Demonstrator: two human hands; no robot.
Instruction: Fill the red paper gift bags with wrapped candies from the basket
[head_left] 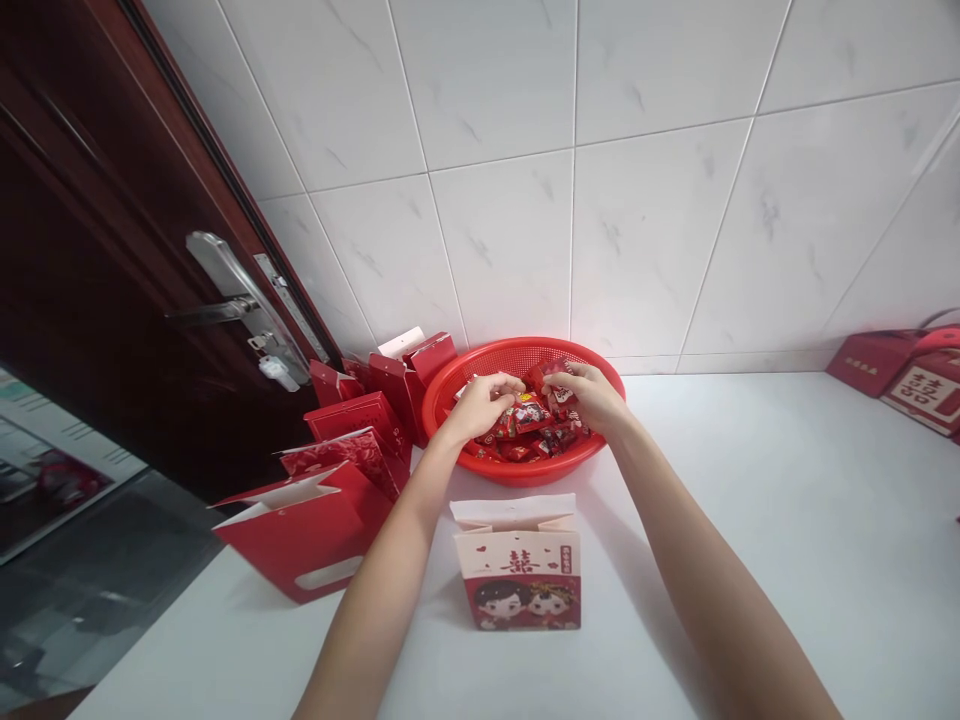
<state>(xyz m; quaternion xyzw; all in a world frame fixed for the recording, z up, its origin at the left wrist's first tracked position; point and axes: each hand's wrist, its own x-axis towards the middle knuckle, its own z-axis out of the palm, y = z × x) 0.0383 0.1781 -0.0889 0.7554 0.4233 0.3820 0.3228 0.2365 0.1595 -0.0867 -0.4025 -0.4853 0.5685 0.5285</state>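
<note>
A red plastic basket [517, 475] with a mesh wall holds many small wrapped sweets [531, 415], mostly in red wrappers. My left hand [484, 405] reaches over its left side with thumb and fingers drawn together in a pinch; whatever lies between the tips is too small to make out. On the right, my right hand [592, 398] has its fingers closed on a red candy packet [556, 385] above the pile. Between my forearms, in front of the basket, stands a small paper gift box [517, 580] with two cartoon faces, its top flaps open.
Several red paper gift boxes [300, 535] stand left of the basket along the white table [750, 480]. More red boxes [919, 375] sit at the far right against the tiled wall [502, 240]. A dark door with a metal handle [240, 300] and keys is at the left.
</note>
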